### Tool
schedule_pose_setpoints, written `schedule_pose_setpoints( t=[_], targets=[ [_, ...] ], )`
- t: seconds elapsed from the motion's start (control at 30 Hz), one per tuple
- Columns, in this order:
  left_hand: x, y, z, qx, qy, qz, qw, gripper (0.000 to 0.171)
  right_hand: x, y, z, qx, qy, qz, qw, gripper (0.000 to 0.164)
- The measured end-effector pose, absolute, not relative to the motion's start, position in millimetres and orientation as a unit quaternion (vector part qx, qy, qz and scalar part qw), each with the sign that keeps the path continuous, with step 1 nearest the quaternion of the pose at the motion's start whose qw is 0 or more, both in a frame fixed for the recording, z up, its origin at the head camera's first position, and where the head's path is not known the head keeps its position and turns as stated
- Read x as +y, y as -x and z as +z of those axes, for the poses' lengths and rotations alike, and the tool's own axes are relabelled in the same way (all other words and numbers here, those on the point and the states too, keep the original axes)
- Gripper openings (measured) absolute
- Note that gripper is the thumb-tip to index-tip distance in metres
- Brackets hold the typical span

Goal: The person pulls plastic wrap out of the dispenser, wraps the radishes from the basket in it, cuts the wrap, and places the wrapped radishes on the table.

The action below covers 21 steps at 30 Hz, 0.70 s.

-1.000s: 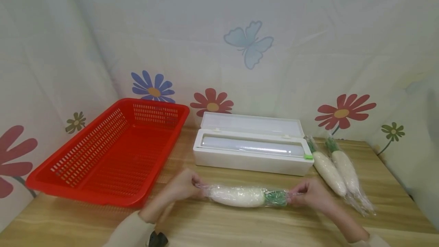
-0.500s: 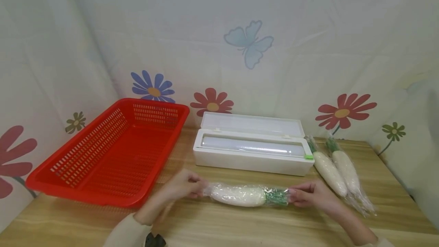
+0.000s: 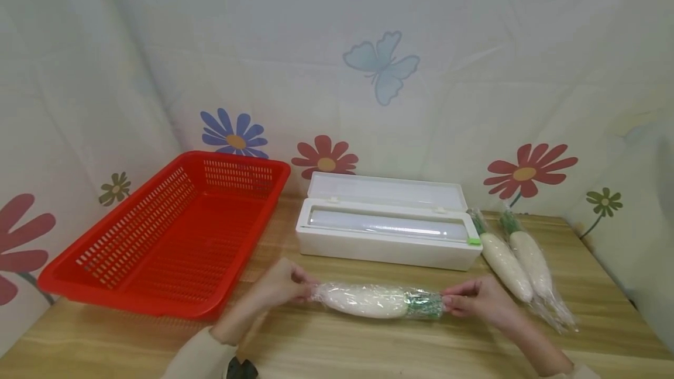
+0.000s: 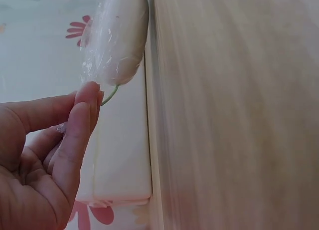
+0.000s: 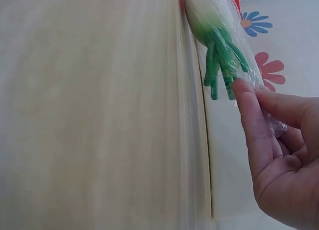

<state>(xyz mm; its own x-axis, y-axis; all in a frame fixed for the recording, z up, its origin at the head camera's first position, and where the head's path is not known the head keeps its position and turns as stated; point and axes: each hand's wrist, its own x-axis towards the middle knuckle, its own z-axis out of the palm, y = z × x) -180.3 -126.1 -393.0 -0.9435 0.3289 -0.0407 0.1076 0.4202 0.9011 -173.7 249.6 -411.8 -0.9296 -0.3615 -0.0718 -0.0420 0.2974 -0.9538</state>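
Note:
A white radish (image 3: 365, 301) with green stem stubs lies lengthwise between my hands, wrapped in clear plastic film. My left hand (image 3: 284, 284) pinches the twisted film past its root tip. At the leafy end, my right hand (image 3: 481, 300) pinches the film between thumb and fingers. The left wrist view shows the thin root (image 4: 110, 95) curling out close to the fingertips. Through the film in the right wrist view, the green stems (image 5: 224, 60) show just ahead of the fingers.
Behind the radish stands a white cling film box (image 3: 389, 250), lid raised, roll inside, green cutter at its right end. Two wrapped radishes (image 3: 505, 265) lie to the right. A red plastic basket (image 3: 210, 303) takes up the left of the wooden table (image 3: 368, 355).
Both hands keep their places at the radish's two ends. The fingers have shifted slightly on the film, which now looks gathered tighter around the green stems.

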Motion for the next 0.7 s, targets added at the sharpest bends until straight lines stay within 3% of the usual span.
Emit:
schedule_pose_setpoints(
  t=[0.1, 0.2, 0.47, 0.57, 0.7],
  targets=[
    [-128.4, 180.6, -393.8, 0.836, -0.137, 0.519, 0.109, 0.014, 252.5, 175.1, -412.7, 0.788, 0.139, -0.581, 0.147, 0.035],
    [-131.1, 181.7, -394.3, 0.852, -0.141, 0.498, 0.08, 0.022, 256.8, 175.1, -411.5, 0.807, 0.164, -0.553, 0.127, 0.04],
    [-125.7, 189.9, -390.0, 0.859, -0.085, 0.49, -0.122, 0.022, 255.5, 173.8, -395.7, 0.874, 0.201, -0.442, 0.009, 0.035],
    [-123.0, 197.0, -388.5, 0.848, -0.061, 0.488, -0.199, 0.03, 243.4, 175.9, -388.5, 0.876, 0.241, -0.417, -0.025, 0.034],
    [-120.7, 211.5, -390.0, 0.85, -0.036, 0.467, -0.241, 0.044, 218.2, 179.3, -383.5, 0.877, 0.302, -0.373, -0.033, 0.04]
  ],
)
